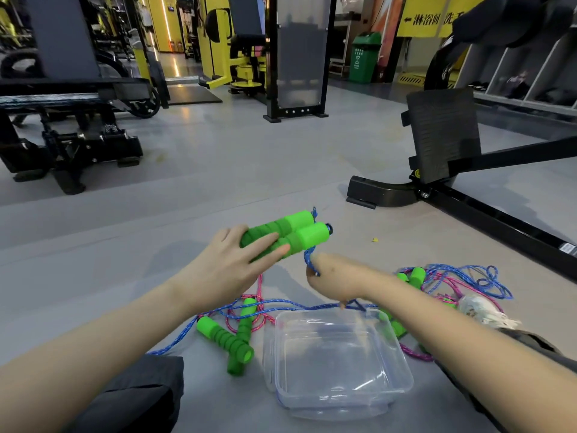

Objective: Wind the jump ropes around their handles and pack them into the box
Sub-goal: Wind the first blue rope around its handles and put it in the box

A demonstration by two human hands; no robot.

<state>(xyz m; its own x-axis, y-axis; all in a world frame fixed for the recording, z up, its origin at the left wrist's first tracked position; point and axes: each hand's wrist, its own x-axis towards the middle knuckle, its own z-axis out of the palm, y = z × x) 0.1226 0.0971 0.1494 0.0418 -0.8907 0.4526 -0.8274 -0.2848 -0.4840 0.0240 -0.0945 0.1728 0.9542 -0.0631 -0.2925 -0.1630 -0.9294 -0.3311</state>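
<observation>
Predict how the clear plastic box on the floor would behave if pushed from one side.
The clear box looks thin-walled and empty, so probably light: it would likely slide on the smooth grey floor rather than tip, being wide and low. Its walls may flex if squeezed.

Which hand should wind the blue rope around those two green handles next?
Right. The right hand pinches the blue rope just below the handle ends, while the left hand is busy holding the green handles together.
</observation>
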